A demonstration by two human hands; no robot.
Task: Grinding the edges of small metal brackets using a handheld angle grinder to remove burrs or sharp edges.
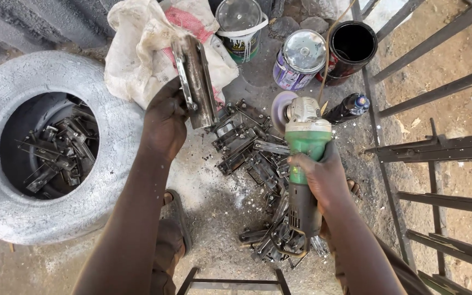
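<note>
Head view, looking down at the ground. Largest item: a grey painted tyre (45,147) fills the left side, lying flat; I see dark metal brackets heaped inside its well (55,150). Its right rim runs just beside my left forearm, so room on that side is tight. On the right, a dark metal gate frame (438,147) of bars crosses the edge of view and closes off that flank, near my right elbow. At top centre a dirty white sack (143,54) lies against the tyre, with three paint cans behind it: one white-lidded (240,27), one purple with a shiny lid (300,59), one black and open (350,48). A small dark bottle (348,107) lies beside the grinder head. Open ground is a narrow strip of dusty concrete between tyre and gate, and much of it is taken by a pile of loose brackets (258,158) running down toward my feet. My right hand (323,177) is wrapped fully round the body of a green angle grinder (301,158), fingers closed tight, disc pointing up and left, above the pile. My left hand (165,120) is clenched on the lower end of a metal bracket piece (195,82), held upright over the sack's edge. The piece is a flat grey-brown channel with a shiny bar along its left face, well apart from the disc.
</note>
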